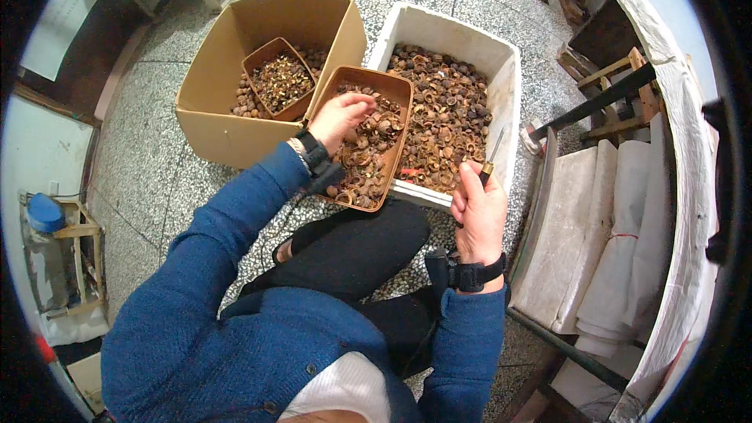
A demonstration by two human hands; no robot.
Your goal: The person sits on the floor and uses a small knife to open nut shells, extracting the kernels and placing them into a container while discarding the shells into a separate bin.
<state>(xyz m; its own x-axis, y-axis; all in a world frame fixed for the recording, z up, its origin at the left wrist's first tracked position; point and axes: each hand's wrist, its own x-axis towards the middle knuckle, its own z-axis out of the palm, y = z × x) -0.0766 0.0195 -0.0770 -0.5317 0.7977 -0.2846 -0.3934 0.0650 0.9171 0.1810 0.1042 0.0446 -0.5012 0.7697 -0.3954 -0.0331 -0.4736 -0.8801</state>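
Note:
My right hand (pixel 483 211) grips a pointed pick (pixel 487 171) with a dark handle, a brass collar and a thin metal shaft angled up. A small pale bit shows at the tip of its thumb. My left hand (pixel 338 123) is over a brown rectangular tray (pixel 405 144), its fingers bent; whether they hold anything cannot be made out. Broken nutshells (pixel 370 158), apparently walnut, fill much of this tray, which rests tilted near my knee. Beyond its right side stands a white foam box (pixel 506 88) holding many opened shells (pixel 446 117).
Left of the tray stands a cardboard box (pixel 241 138) with whole nuts (pixel 244 103) and a smaller brown tray (pixel 251 83) of pale and dark fragments. At right are a metal-framed rack (pixel 564 341) and rolled white sheets (pixel 617 247). A red scrap (pixel 411 172) lies among the shells.

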